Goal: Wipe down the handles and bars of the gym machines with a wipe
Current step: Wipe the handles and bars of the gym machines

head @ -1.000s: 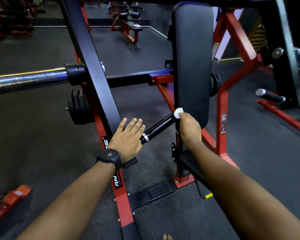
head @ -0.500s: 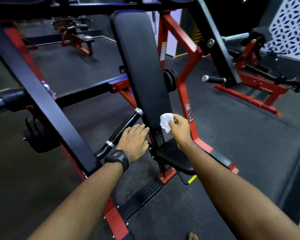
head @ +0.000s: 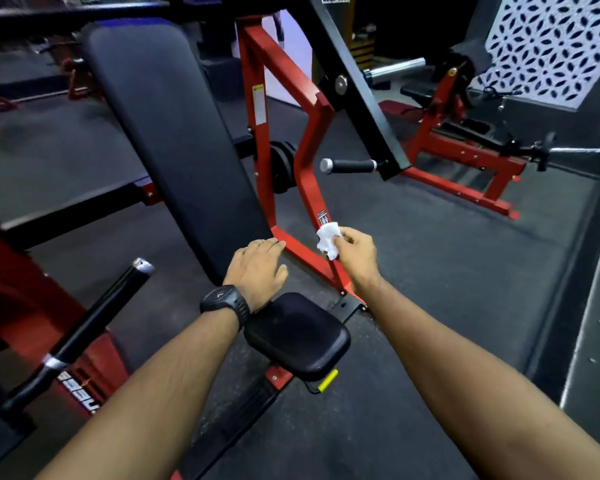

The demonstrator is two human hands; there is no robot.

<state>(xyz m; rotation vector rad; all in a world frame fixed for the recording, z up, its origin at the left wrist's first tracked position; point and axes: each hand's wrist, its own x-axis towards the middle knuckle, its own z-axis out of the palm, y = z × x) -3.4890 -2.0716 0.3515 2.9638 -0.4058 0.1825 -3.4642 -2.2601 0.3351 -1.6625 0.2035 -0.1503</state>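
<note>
My right hand [head: 355,252] pinches a crumpled white wipe [head: 328,239] in the air, in front of the red frame [head: 302,181] of a chest press machine. My left hand [head: 258,270], with a black watch on the wrist, lies flat with straight fingers at the lower edge of the black back pad [head: 174,133], just above the seat pad [head: 297,336]. The left black handle [head: 84,327] with a chrome end cap slants at the lower left, apart from both hands. The right black handle [head: 349,165] sticks out from the black lever arm [head: 357,88], beyond the wipe.
A yellow-tipped seat lever [head: 327,381] sits under the seat. Another red machine [head: 465,147] with a chrome bar stands at the back right, before a white patterned wall panel [head: 551,46]. Dark rubber flooring [head: 447,271] spreads to the right, with a raised grey ledge [head: 589,323] along its edge.
The view swung right. My right hand lifted the wipe off the left handle's end and carried it rightward past the back pad. My left hand left that handle and moved to the pad's base.
</note>
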